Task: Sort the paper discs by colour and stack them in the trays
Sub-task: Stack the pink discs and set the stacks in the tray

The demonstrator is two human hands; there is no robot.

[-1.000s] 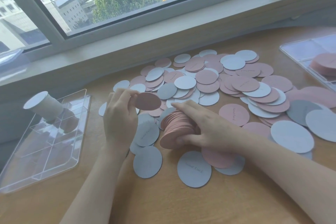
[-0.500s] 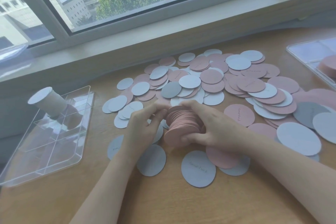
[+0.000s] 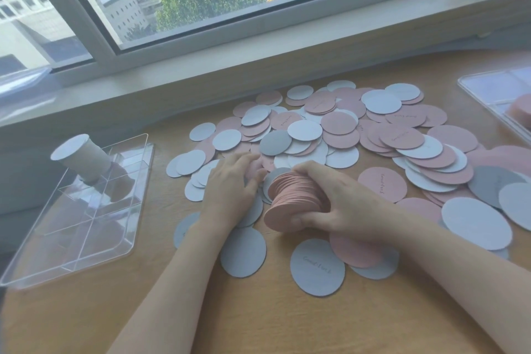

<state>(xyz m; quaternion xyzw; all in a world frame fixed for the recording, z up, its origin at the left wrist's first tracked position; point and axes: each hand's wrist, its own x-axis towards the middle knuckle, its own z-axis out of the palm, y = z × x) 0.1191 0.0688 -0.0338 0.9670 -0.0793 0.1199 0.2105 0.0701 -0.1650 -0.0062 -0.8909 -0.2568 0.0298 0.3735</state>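
Note:
Pink and pale blue paper discs (image 3: 342,123) lie scattered over the wooden table. My right hand (image 3: 344,204) grips a thick stack of pink discs (image 3: 293,198), held on edge near the table's middle. Just to its left, my left hand (image 3: 230,184) lies palm down, its fingertips resting on a loose pink disc (image 3: 254,167). A clear divided tray (image 3: 86,227) at the left holds a tall tilted stack of pale blue discs (image 3: 80,158). A second clear tray (image 3: 488,92) at the right edge holds a pink stack (image 3: 521,109).
Several pale blue discs (image 3: 316,264) lie between my forearms near the front. A window sill (image 3: 258,66) runs along the table's far side. Bare wood shows in front of the left tray and along the near edge.
My left hand put its pink disc onto the stack that my right hand holds, then moved slightly left onto a loose pink disc. The right hand stayed in place.

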